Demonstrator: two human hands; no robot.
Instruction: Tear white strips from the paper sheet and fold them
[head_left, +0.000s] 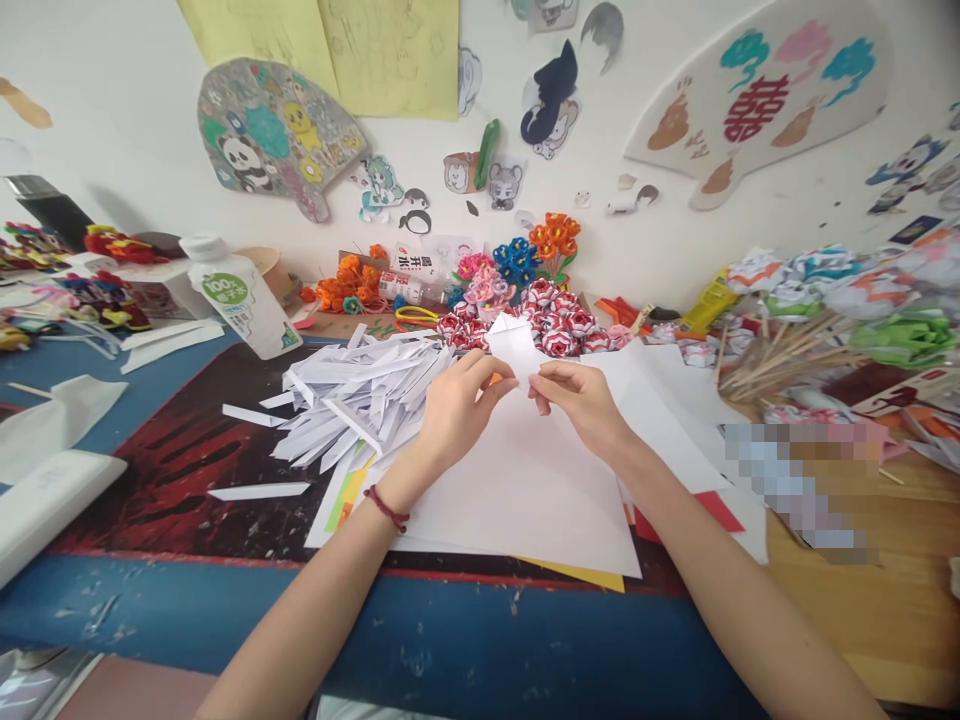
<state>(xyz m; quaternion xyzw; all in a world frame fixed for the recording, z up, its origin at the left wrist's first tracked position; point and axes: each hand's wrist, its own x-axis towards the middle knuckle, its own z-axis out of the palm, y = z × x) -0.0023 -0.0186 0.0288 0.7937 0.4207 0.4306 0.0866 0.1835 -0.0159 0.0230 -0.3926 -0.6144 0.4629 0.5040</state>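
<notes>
The person's 2 hands pinch 1 small folded paper piece (514, 348) above the white sheets (525, 490). The left hand (455, 408) grips its lower left edge, the right hand (577, 398) its lower right; the paper rises above both fingertips, beside the pile of paper strips (352, 400).

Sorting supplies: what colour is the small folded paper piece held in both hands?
White; the small folded paper piece shows best in the head view.

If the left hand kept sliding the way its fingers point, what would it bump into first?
The left hand points up and right, toward the small folded white paper that it already pinches. Past that, probably the red-and-white paper flowers, though depth is hard to judge.
</notes>
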